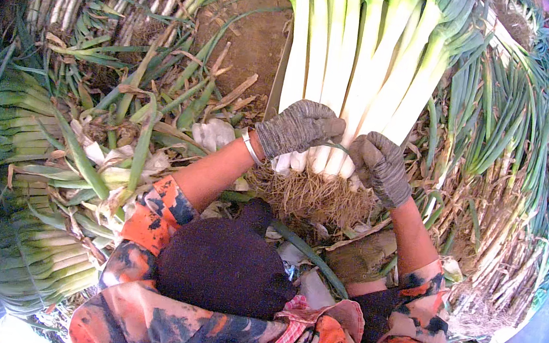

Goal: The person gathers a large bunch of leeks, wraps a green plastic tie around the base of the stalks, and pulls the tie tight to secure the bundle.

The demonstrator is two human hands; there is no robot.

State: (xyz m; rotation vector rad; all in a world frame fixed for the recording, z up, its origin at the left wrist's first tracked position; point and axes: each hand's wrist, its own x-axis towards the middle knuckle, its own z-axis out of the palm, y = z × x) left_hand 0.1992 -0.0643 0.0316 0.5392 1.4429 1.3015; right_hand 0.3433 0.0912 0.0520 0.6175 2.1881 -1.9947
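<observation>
Many loose leaves [87, 165] beside leeks [368, 53]; bundles [493, 123] right.

The big bunch of leeks [367, 59] lies in the middle, its roots [312, 200] near the knees. The left hand [300, 127] is left, the right hand [381, 164] right, a thin strip [340, 147] between. Loose leaves [142, 148] lie left, then leek stacks [46, 246]; another pile [499, 124] lies right.

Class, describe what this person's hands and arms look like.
The left hand and right hand wear mottled grey knitted gloves. A white wristband circles the left wrist. Sleeves patterned in orange, black and pale tones leave the forearms bare.
</observation>
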